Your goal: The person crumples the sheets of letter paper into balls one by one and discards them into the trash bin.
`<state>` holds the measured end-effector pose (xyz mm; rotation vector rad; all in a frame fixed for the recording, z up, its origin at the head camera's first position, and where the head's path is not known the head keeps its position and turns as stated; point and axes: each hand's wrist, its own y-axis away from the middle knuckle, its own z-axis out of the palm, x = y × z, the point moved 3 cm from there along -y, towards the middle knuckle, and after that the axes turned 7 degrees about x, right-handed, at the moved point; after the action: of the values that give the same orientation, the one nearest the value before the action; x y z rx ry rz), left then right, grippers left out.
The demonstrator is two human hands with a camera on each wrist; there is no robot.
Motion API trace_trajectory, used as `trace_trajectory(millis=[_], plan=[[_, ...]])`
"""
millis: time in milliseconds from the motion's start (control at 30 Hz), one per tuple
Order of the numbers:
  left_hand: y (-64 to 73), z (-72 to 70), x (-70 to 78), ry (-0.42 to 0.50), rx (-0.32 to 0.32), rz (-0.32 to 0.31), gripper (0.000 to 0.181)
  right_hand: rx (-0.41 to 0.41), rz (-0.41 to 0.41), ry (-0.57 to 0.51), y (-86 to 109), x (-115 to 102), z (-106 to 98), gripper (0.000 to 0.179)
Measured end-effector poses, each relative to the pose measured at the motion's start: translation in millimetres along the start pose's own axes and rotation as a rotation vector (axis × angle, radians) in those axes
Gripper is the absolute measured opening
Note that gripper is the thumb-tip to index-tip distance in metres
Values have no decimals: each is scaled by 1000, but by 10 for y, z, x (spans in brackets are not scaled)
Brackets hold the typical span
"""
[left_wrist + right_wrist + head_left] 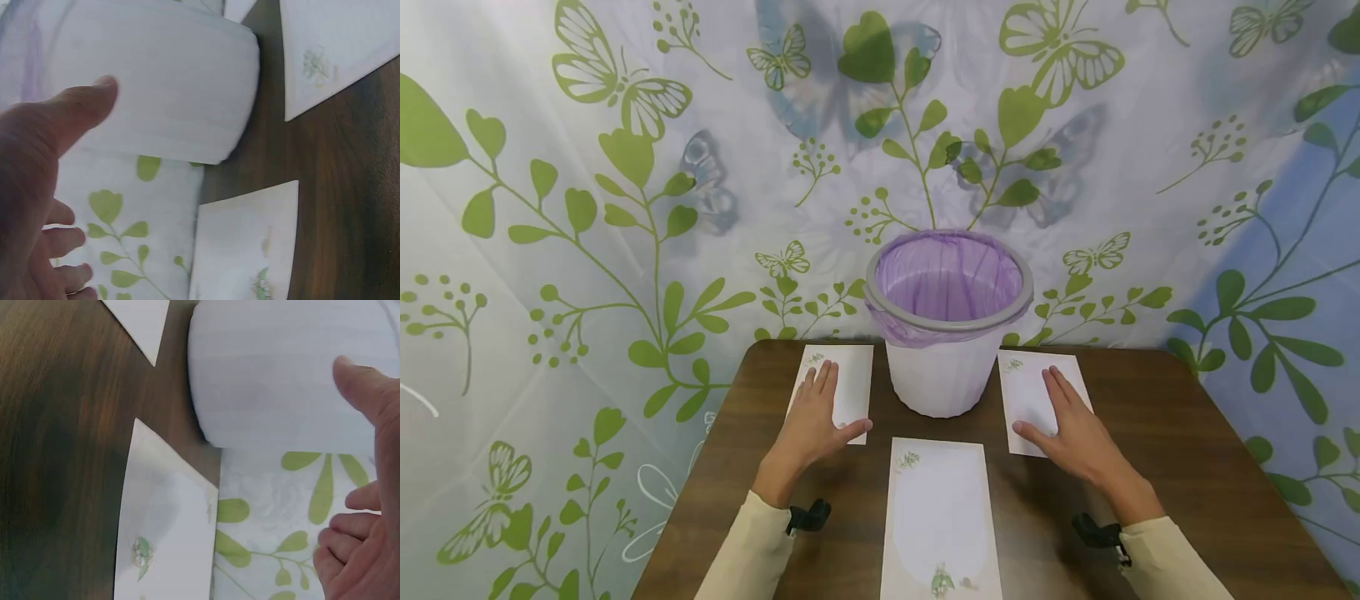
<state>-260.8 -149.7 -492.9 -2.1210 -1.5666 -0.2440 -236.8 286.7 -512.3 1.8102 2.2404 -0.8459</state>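
A white trash bin [943, 375] with a grey rim and a purple bag [947, 287] lining it stands upright at the back of the table. My left hand [812, 421] is held left of the bin, over a sheet of floral-printed paper [853, 383]. On the other side, my right hand [1078, 433] is over a second such sheet [1022, 392]. Fingers are extended and thumbs point inward on both hands, and neither holds anything. In the wrist views the left thumb [87, 112] and right thumb [362, 387] appear in front of the bin's wall.
A third, larger-looking floral sheet [940, 517] lies on the dark wooden table [1187, 467] in front of the bin. Behind the table hangs a curtain [722, 125] printed with green leaves and butterflies. A dark device is strapped to each wrist.
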Motion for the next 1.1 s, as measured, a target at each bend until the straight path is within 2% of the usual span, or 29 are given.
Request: trace_trajectory(millis=[200,433,700,833,1100], plan=[[110,-75,68,83,-14,1,121,29,-40,0,39,-81,-35,116],[293,-76,212,116,18,-5,119,88,-136,-10,100,-208,2,103],[465,150,368,158,-10,16,115,12,-161,-39,162,-271,168,94],[560,273,403,174,-49,10,112,-6,-186,-49,193,-290,271,92],[837,540,508,197,-118,-5,99,-66,-184,-55,233,-384,478,81]])
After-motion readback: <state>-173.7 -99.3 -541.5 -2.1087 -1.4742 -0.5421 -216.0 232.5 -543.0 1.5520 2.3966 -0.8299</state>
